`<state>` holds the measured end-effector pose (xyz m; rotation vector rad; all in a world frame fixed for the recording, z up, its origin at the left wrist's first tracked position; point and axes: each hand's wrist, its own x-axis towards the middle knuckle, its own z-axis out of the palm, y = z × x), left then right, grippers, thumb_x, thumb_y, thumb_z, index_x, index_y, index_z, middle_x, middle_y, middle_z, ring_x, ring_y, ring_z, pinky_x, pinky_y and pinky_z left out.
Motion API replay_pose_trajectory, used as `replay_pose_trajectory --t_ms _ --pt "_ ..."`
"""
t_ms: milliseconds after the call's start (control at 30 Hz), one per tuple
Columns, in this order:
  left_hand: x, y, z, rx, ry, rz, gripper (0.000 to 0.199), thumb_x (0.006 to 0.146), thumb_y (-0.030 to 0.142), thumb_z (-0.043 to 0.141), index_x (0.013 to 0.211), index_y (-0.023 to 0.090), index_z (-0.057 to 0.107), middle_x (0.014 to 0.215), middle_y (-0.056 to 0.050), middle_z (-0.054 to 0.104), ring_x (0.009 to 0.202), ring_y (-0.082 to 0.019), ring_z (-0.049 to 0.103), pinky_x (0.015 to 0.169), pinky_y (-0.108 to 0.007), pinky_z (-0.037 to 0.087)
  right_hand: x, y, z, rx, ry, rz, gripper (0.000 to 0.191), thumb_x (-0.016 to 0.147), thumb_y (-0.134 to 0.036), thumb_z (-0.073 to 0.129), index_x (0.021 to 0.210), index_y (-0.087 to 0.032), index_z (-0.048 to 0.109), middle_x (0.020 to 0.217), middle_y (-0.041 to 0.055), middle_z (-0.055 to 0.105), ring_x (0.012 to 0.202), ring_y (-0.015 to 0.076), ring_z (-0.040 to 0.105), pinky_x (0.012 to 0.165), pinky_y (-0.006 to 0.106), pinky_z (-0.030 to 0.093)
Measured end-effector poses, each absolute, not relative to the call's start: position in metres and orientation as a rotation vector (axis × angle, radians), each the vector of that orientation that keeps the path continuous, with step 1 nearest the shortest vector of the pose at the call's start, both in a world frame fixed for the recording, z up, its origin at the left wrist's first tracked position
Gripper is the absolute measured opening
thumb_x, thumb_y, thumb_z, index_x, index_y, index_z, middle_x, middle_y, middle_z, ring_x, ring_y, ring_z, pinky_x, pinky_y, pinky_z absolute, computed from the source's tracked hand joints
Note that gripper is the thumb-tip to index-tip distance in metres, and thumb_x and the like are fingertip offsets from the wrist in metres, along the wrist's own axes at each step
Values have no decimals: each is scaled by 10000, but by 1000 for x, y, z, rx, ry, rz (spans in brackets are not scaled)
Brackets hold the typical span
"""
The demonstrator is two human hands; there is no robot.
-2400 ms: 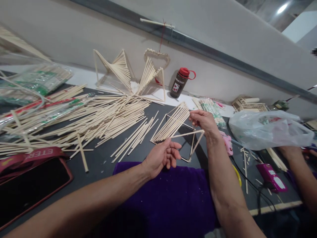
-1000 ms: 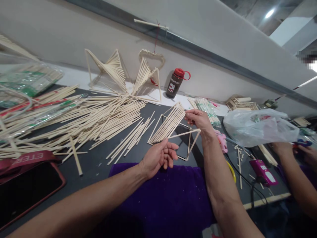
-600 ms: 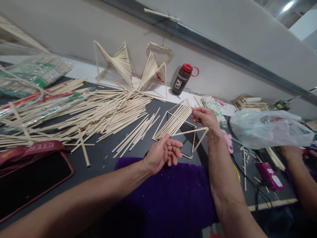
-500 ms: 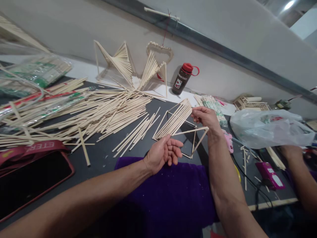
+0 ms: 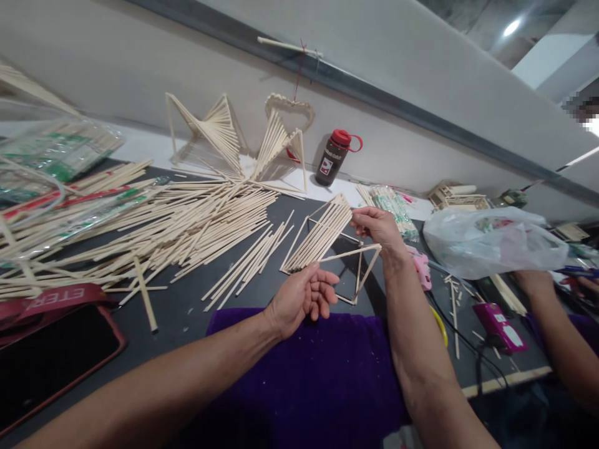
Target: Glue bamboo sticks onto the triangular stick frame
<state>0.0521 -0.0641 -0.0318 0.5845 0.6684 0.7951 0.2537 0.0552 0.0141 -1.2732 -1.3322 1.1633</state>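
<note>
A frame of thin wooden sticks [image 5: 358, 274] stands on the dark table in front of me, with a slanted row of parallel sticks [image 5: 319, 234] laid side by side across part of it. My right hand [image 5: 374, 226] is closed in a pinch at the far right end of that row, on a wooden stick. At the near end, the thumb of my left hand [image 5: 306, 293] rests against the sticks. Its other fingers are loosely curled, apart from the thumb, and hold nothing. Several loose sticks [image 5: 250, 262] lie just left of the frame.
A big pile of sticks [image 5: 201, 218] spreads leftward. Finished stick models [image 5: 210, 128] and a red-lidded bottle [image 5: 332, 159] stand along the wall. A phone [image 5: 51, 362] lies front left, a purple cloth [image 5: 299, 374] nearest me. Right are a plastic bag [image 5: 491, 243], a pink glue gun [image 5: 420, 268] and another person's arm [image 5: 556, 330].
The camera view has shifted slightly, so the scene sits a little lower and further left. Both hands keep nearly the same place at the stick frame.
</note>
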Motion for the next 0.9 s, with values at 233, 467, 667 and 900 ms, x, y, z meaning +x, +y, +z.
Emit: replay_pose_trajectory --t_ms 233,467,667,900 --pt "52 -65 -30 616 681 808 446 942 472 371 876 117 633 615 -44 637 394 -94 549 337 -178 322 251 54 17 -1299 -1329 1152 277 601 -367 778 789 -174 713 633 2 677 459 80 527 424 206 339" --pt "52 -65 -30 615 688 809 418 939 441 382 874 113 633 614 -39 637 391 -95 550 335 -179 321 253 55 14 -1278 -1340 1146 267 612 -362 775 787 -169 715 614 -2 670 449 78 531 419 198 337" --pt "52 -65 -30 611 687 801 427 942 445 371 880 110 629 618 -41 635 392 -93 552 340 -175 317 253 57 11 -1298 -1340 1127 268 604 -364 772 777 -169 710 609 -2 664 454 82 523 421 207 337" --pt "52 -64 -34 624 669 782 473 944 498 348 891 113 618 631 -48 644 404 -99 564 348 -181 322 254 57 9 -1315 -1343 1107 244 615 -357 767 778 -182 714 619 -3 660 466 89 520 427 215 341"
